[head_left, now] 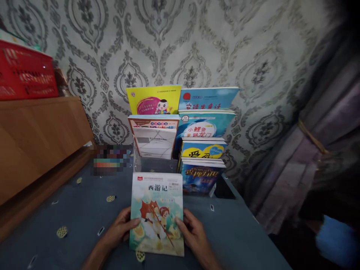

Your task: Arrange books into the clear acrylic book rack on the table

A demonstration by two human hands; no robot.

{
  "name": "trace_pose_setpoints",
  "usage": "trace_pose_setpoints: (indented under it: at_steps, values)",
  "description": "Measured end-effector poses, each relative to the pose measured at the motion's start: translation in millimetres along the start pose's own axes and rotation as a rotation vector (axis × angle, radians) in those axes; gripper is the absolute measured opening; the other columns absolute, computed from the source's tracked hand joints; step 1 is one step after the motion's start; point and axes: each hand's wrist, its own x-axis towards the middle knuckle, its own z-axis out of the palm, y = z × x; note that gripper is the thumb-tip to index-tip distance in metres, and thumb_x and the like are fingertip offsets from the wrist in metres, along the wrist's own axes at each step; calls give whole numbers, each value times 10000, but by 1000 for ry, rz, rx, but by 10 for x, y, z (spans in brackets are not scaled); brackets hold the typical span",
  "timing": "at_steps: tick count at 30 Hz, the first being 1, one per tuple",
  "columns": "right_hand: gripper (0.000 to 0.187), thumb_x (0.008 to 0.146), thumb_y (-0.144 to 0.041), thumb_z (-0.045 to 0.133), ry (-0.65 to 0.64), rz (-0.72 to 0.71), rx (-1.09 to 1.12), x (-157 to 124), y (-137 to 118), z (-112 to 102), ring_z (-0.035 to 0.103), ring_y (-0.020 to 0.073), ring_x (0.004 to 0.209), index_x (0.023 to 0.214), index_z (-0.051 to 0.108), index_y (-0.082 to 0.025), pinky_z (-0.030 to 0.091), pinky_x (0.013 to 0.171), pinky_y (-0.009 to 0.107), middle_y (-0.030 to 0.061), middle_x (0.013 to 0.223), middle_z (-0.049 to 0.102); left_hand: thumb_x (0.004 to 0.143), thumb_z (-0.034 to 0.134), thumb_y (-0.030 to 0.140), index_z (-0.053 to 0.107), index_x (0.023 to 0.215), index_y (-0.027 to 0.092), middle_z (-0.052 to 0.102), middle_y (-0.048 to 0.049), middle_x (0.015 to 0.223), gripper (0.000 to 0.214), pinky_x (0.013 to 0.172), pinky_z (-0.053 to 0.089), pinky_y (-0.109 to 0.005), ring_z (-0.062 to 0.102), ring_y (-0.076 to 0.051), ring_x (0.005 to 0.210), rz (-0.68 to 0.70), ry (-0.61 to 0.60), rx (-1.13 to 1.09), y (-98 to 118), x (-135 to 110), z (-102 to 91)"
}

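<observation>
I hold an illustrated children's book (pixel 156 213) face up just above a grey-blue patterned tabletop (pixel 78 213). My left hand (pixel 121 227) grips its left edge, thumb on the cover. On its right edge, my right hand (pixel 194 232) grips the same way. Just beyond the book stands a tiered clear display rack (pixel 157 164) against the wall. The rack holds a yellow book (pixel 154 99), a white-fronted book (pixel 154 137), and on the right several blue-covered books (pixel 203 150). The front-left slot of the rack, directly beyond my book, has nothing in it.
A wooden cabinet (pixel 36 138) stands to the left with a red crate (pixel 25 71) on top. Patterned wallpaper (pixel 253 56) runs behind the rack. Purple curtains (pixel 309 150) hang on the right, past the table's right edge. A blurred patch of small items (pixel 111 160) lies left of the rack.
</observation>
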Motion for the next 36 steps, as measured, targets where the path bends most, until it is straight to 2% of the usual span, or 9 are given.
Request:
trace_pose_setpoints:
  at_steps: [2,6,9,16,19,21,23,25,36]
  values:
    - [471,852,-605,642,9,-25,4,8,-10,8,709,284,944,1067,683,-188,588,857,451,125,1049,747,681,791,592,687,1109,163,616,-7,735,615,360,221,-150,361,-26,446,45,0,54,41,9,13]
    - [476,822,-618,666,31,-77,-26,-15,-43,78,719,274,847,1041,680,-196,610,745,414,98,973,756,688,770,611,662,1114,151,589,2,747,636,347,234,-154,389,-38,463,128,-8,121,109,-24,18]
    - [478,805,-617,684,62,-114,-64,-106,-95,159,717,273,848,1036,673,-198,608,725,397,84,946,754,702,753,626,643,1113,136,581,10,733,649,348,247,-154,383,-37,459,194,-23,188,141,-78,-1]
    - [436,893,-583,585,66,-203,-252,-378,-264,151,699,248,892,1072,642,-190,587,751,367,88,1004,739,731,731,611,661,1060,121,649,-25,776,594,380,315,-175,474,-81,507,286,-51,293,218,-112,28]
    - [385,925,-533,559,80,-268,-382,-413,-334,111,680,225,879,1093,635,-195,564,775,348,80,1017,730,752,723,570,672,1088,142,710,-75,929,547,502,455,-221,623,-177,707,358,-23,304,236,-137,63]
    - [349,941,-498,543,83,-297,-438,-422,-362,103,668,215,862,1095,632,-199,548,773,333,73,1011,725,763,719,549,667,1137,164,720,-96,1061,540,702,546,-302,664,-246,907,390,-17,293,234,-170,82]
    - [323,955,-475,524,77,-303,-458,-426,-373,100,660,207,847,1087,630,-200,535,763,321,71,1007,721,775,710,544,652,1190,180,701,-108,1182,555,910,530,-376,640,-289,1085,400,-19,279,221,-205,92]
    - [312,960,-465,512,64,-298,-466,-424,-377,89,653,205,841,1081,629,-202,526,748,310,66,995,718,793,693,549,633,1232,185,668,-115,1272,574,1018,480,-407,600,-307,1191,399,-15,280,204,-229,93]
    - [264,958,-431,481,5,-291,-548,-162,-435,-15,627,193,766,1015,618,-213,528,739,314,41,857,680,862,638,486,568,1296,179,641,-130,1321,536,1035,480,-430,601,-310,1199,395,13,363,266,-134,27]
